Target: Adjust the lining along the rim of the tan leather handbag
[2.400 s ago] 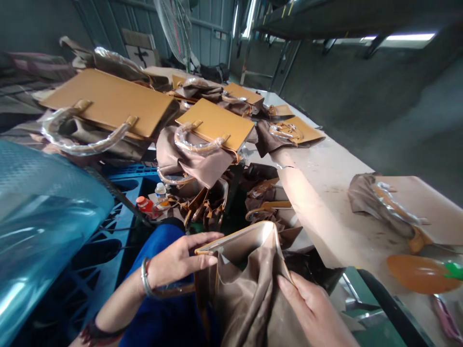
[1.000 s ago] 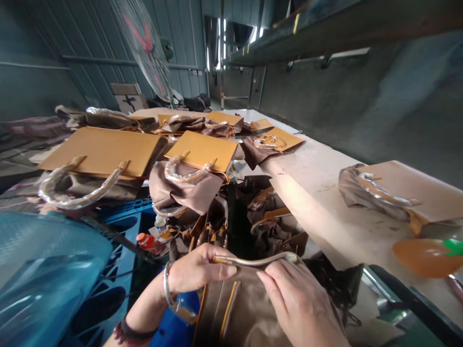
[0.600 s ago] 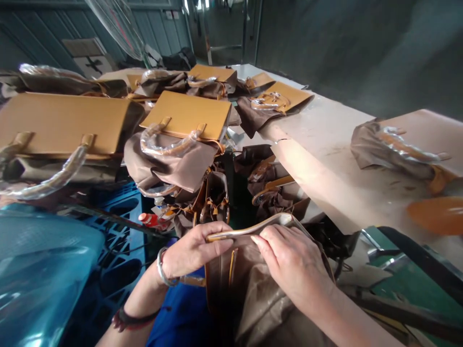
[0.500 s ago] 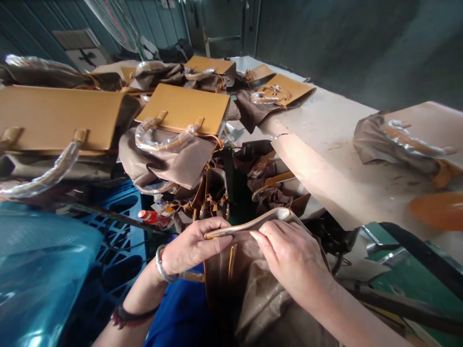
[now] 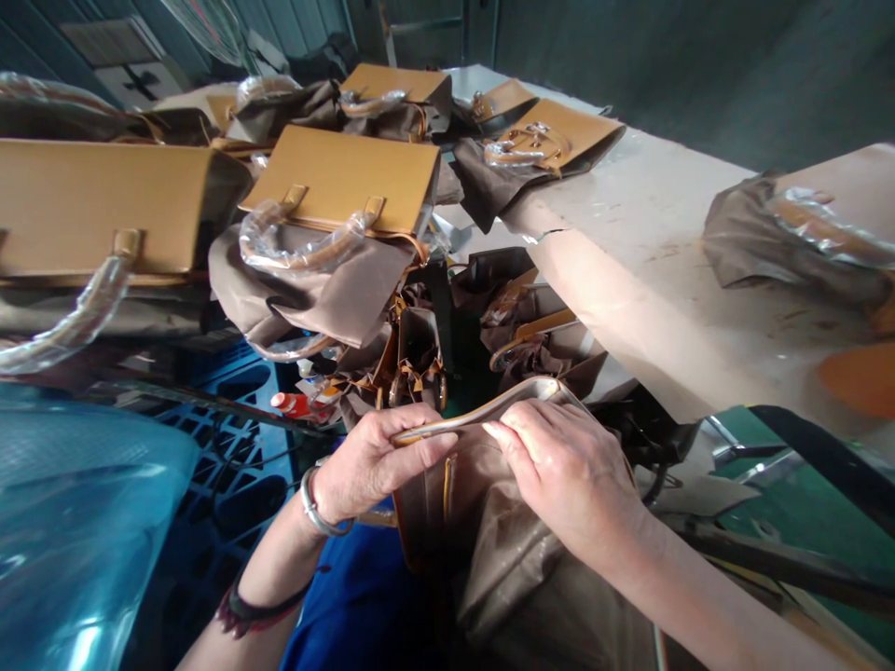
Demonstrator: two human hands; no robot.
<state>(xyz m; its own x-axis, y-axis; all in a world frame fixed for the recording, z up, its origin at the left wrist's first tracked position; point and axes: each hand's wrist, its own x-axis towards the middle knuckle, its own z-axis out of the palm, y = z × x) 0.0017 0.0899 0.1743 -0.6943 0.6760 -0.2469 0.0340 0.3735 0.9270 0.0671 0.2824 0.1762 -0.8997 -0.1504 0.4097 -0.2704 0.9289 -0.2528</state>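
A brown handbag (image 5: 503, 559) with tan-edged trim lies across my lap, its rim up towards me. My left hand (image 5: 384, 457) pinches the left end of that rim between thumb and fingers. Farther right along the same edge, my right hand (image 5: 559, 457) grips the rim, thumb on the near side and fingers bent over it. The fingertips on the far side of the rim are hidden. Below the edge, a short tan-trimmed seam runs down the bag's inner face near my left thumb.
Tan and brown handbags (image 5: 342, 177) with plastic-wrapped handles crowd the left and back. A pale table (image 5: 629, 252) on the right bears another bag (image 5: 790, 233). Blue plastic crates (image 5: 244, 447) and a red-capped bottle (image 5: 294, 403) are at left, beside a shiny blue surface (image 5: 84, 503).
The view has tilted slightly, so the background bags sit higher in it. Both hands keep their hold on the bag's rim; my left thumb has shifted slightly right along it.
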